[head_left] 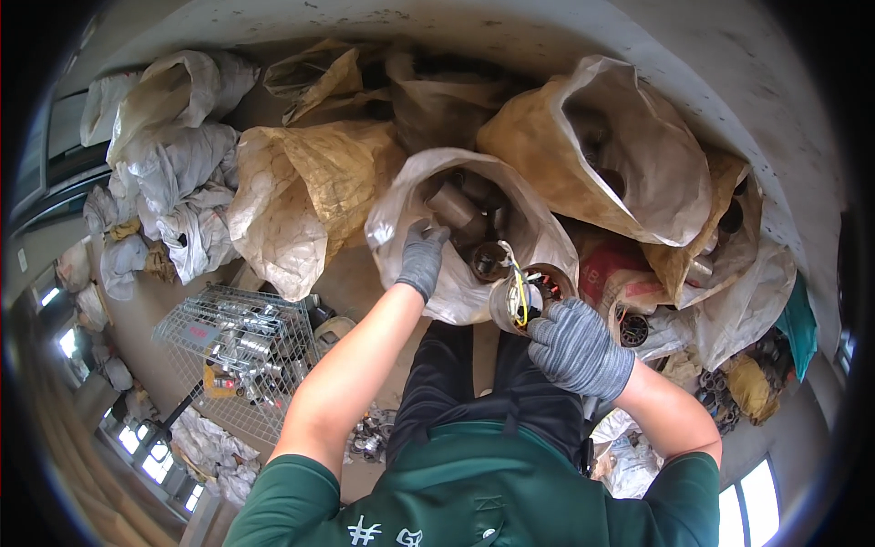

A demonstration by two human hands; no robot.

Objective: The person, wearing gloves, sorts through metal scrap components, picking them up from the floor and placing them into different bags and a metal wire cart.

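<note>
Both my hands wear grey knitted gloves. In front of me a whitish woven sack [415, 187] stands with its mouth wide, holding several metal motor housings, among them a grey cylinder [458, 211]. My left hand [422, 258] is closed at the near left of the sack's mouth, its fingers curled over the sack's edge. At the near right of the mouth, my right hand [581, 348] grips an electric motor part [504, 306], a round metal body with yellow and white wires sticking up. The fingertips under that part are hidden.
A tan sack [314, 173] stands to the left, and a large one [538, 137] with motor housings at the back right. A wire cage cart [241, 351] of metal parts is on the left. White bundled sacks [182, 173] pile up at the far left.
</note>
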